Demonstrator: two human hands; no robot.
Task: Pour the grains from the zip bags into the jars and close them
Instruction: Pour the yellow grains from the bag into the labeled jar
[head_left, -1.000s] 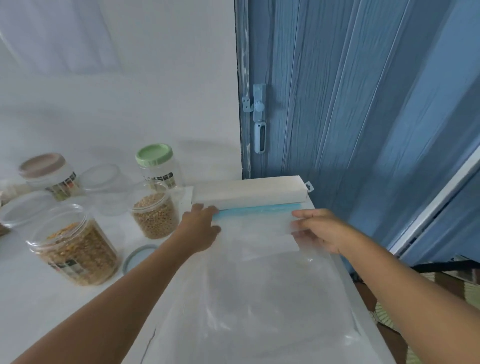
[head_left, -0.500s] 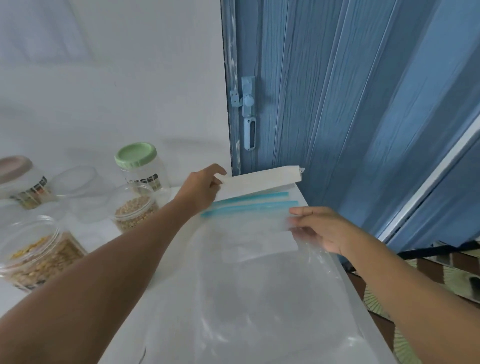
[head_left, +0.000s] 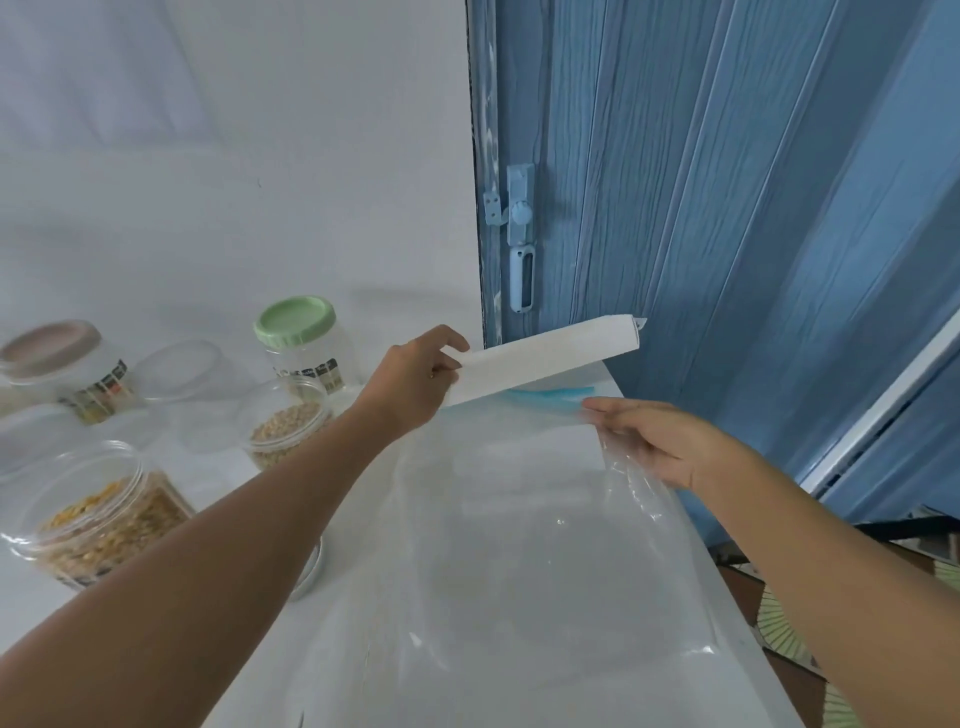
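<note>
1. Since a second ago, your left hand (head_left: 415, 382) has left the blue zip strip (head_left: 550, 399) and taken up the long white box (head_left: 545, 358), which lay flat just behind the zip and now tilts up, its far end raised toward the blue door (head_left: 701, 208).
2. Your left fingers and thumb are curled round the box's near end. Your right hand (head_left: 660, 441) keeps its place, pinching the right edge of the clear zip bag (head_left: 519, 545) just below the zip.
3. The bag looks empty, so I judge the pouring from it done and this a tidying step.
4. Left of the bag stand the jars: an open jar of pale grains (head_left: 291, 426) nearest, a large open jar of mixed grains (head_left: 98, 514) toward you, and a green-lidded jar (head_left: 301, 338) and a brown-lidded jar (head_left: 57, 364) behind. Two jars still need lids.
5. The bag lies on a white table (head_left: 208, 467) against a white wall (head_left: 234, 156), the door just right of it.
</note>
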